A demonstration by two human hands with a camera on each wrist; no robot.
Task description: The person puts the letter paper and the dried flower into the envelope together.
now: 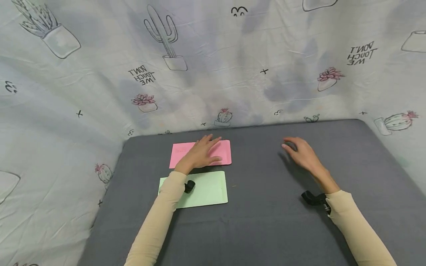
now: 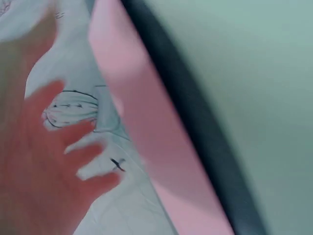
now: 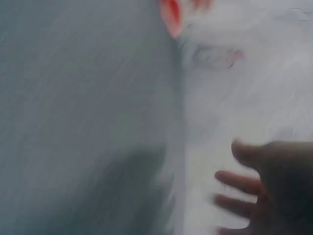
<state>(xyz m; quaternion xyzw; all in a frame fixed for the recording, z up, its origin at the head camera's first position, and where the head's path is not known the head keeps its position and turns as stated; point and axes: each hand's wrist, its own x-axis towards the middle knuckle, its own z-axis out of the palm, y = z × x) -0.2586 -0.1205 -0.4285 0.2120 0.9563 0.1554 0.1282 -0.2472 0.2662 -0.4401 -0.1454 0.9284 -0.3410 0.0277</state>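
On the left half of the table lies a pink envelope (image 1: pixel 223 150) with faint printing at its left end. My left hand (image 1: pixel 199 154) is over it with fingers spread and nothing gripped. Nearer to me, a pale green envelope (image 1: pixel 208 189) lies flat, partly hidden by my left sleeve. In the left wrist view, the left hand (image 2: pixel 39 161) shows loose, parted fingers beside the pink envelope (image 2: pixel 142 122). My right hand (image 1: pixel 303 155) hovers over the right part of the table, fingers loosely bent and holding nothing; the right wrist view shows this hand (image 3: pixel 274 183) with its fingers apart.
A dark grey cloth covers the table (image 1: pixel 259 229). Behind and to the left hangs a pale curtain (image 1: pixel 213 74) printed with cacti, meeting the table's back edge. Black camera mounts sit at the left wrist (image 1: pixel 189 186) and right wrist (image 1: pixel 313 198).
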